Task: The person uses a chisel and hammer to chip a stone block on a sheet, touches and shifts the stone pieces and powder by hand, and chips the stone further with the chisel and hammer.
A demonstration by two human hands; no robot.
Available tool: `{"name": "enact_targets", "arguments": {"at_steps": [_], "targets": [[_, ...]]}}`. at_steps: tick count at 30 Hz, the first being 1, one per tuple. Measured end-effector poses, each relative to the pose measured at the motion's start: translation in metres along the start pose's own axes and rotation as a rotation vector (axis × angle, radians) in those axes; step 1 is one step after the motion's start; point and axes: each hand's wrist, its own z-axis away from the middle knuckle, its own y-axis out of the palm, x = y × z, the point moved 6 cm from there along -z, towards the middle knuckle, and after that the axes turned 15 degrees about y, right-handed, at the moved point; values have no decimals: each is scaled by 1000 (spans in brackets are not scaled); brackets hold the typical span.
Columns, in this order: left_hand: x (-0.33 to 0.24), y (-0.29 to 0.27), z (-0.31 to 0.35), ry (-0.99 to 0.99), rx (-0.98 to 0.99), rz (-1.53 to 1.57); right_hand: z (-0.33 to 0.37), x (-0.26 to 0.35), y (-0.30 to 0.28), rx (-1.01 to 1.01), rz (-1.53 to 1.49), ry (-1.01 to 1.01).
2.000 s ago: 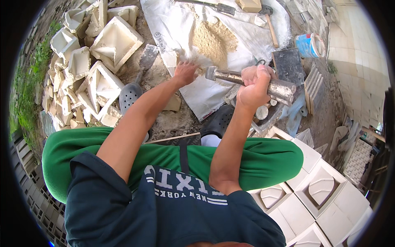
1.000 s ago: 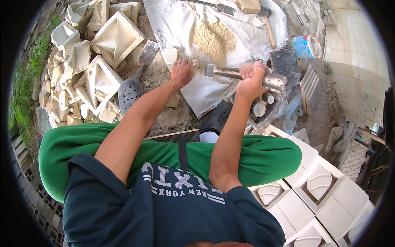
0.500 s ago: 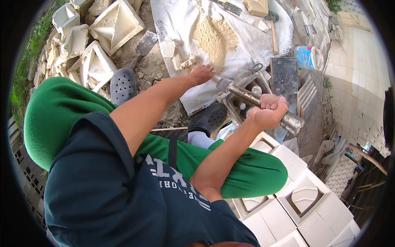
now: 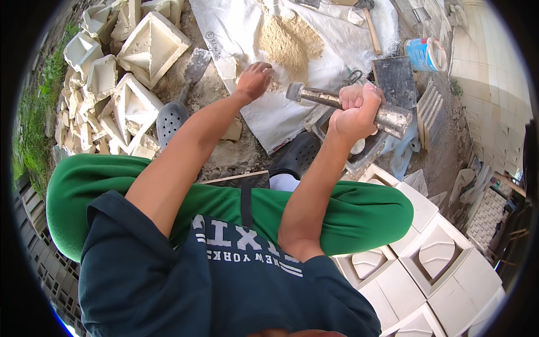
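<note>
My right hand point(image 4: 357, 108) is wrapped around a heavy metal tamper-like bar point(image 4: 393, 119), which has a thick cylindrical end and a flatter end. It is held raised and nearly level above a grey metal mould point(image 4: 320, 121), partly hidden behind my hand and forearm. My left hand point(image 4: 255, 80) is over the white sheet point(image 4: 269, 126), fingers apart and loosely curved, with nothing visible in it. Beside its fingertips rises a heap of sandy tan powder point(image 4: 283, 48). Off-white lumps point(image 4: 227, 67) lie by that hand.
Broken cream block pieces point(image 4: 151, 48) are piled at the left, next to a trowel point(image 4: 197, 64). A dark board point(image 4: 394, 81), a blue-and-white bucket point(image 4: 424, 54) and a wooden-handled hammer point(image 4: 373, 33) are at the far right. Cream moulded blocks point(image 4: 438, 255) stand in rows at the near right.
My left hand has drawn left, off the mould's side of the powder heap. My right hand has lifted the bar slightly up and away from the mould. The view has shifted a little.
</note>
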Motion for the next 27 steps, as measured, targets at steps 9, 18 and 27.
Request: {"name": "enact_targets", "arguments": {"at_steps": [9, 18, 27], "targets": [[16, -35, 40, -227, -124, 38, -6, -75, 25, 141, 199, 92], [6, -41, 70, -244, -102, -51, 4, -34, 28, 222, 95, 72], [-12, -37, 90, -228, -52, -55, 1, -73, 11, 156, 194, 61]]}}
